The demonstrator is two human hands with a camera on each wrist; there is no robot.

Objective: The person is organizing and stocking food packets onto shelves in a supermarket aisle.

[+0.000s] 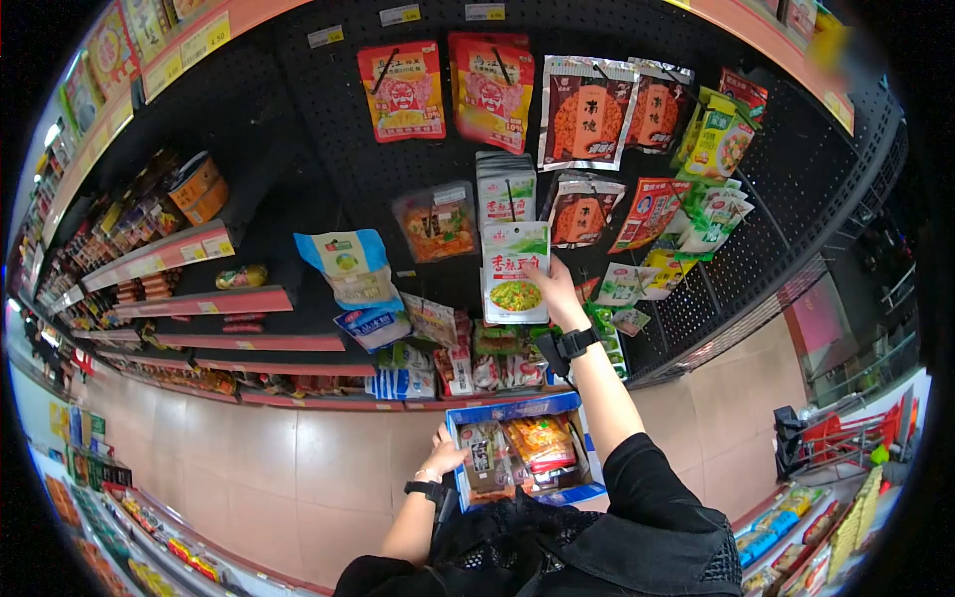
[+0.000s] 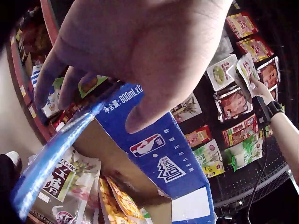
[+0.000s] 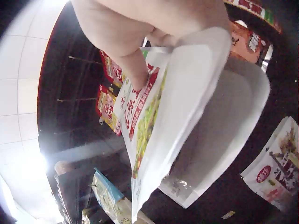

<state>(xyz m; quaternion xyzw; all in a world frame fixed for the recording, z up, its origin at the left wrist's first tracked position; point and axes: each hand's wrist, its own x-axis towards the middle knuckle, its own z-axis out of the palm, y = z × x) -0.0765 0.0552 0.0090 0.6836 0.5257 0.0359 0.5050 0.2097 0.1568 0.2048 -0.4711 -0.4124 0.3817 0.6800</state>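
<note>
My right hand [image 1: 560, 295] pinches a white and green food packet [image 1: 516, 274] by its right edge, in front of the hooks. In the right wrist view, the thumb of the right hand [image 3: 135, 51] lies on the front of the packet [image 3: 152, 116], with another white packet [image 3: 219, 121] behind it. My left hand [image 1: 445, 454] rests at the left edge of a blue box [image 1: 517, 406] holding several packets. The left wrist view shows the left hand [image 2: 140, 51] spread over the wall of the box [image 2: 152, 144], its fingers nearly straight.
Red packets [image 1: 401, 92] and brown packets [image 1: 589, 111] hang on the black pegboard. Shelves [image 1: 219, 303] run along the left. A blue and white bag [image 1: 348, 267] stands beside the hanging packets. A red cart [image 1: 846, 438] is at the right.
</note>
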